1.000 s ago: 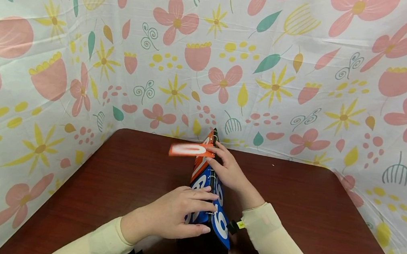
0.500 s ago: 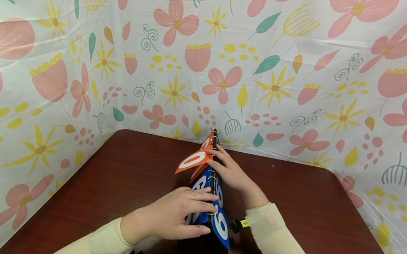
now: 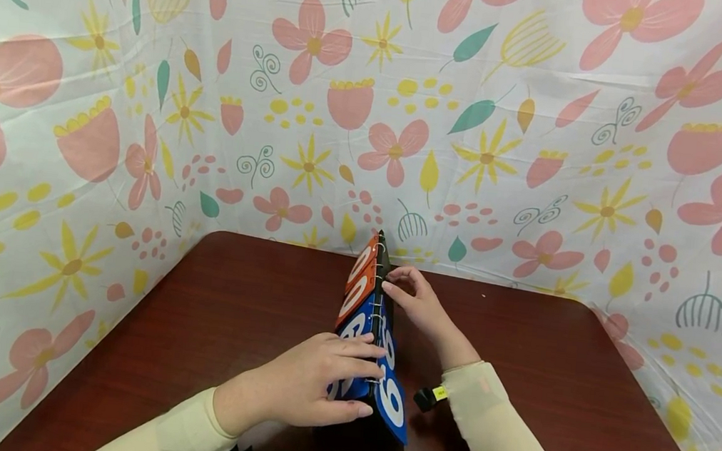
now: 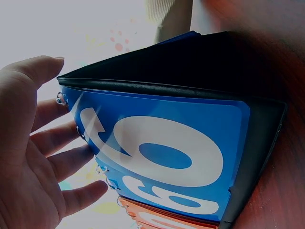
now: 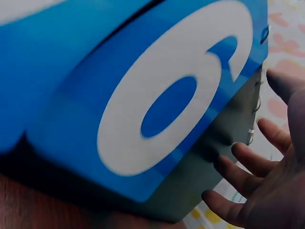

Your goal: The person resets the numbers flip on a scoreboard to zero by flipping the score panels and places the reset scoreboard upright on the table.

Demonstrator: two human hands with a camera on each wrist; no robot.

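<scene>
A flip scoreboard stands tent-like on the table, its black ridge running away from me and strung with metal rings. White-numbered blue cards hang on both sides of its near half. Orange cards showing zeros hang on the left of its far half. My left hand lies over the near ridge, its fingers spread across the rings, as the left wrist view shows of its fingertips. My right hand is beside the far ridge with loosely bent fingers holding nothing. In the right wrist view a bare black panel shows near it.
The scoreboard stands on a dark reddish-brown table. A white cloth with a flower print hangs behind and around it. Each wrist carries a small black camera, such as the right one.
The orange zero card that stuck out at the far half has dropped flat onto the left side. My right hand has drawn slightly back to the right; the left has stayed.
</scene>
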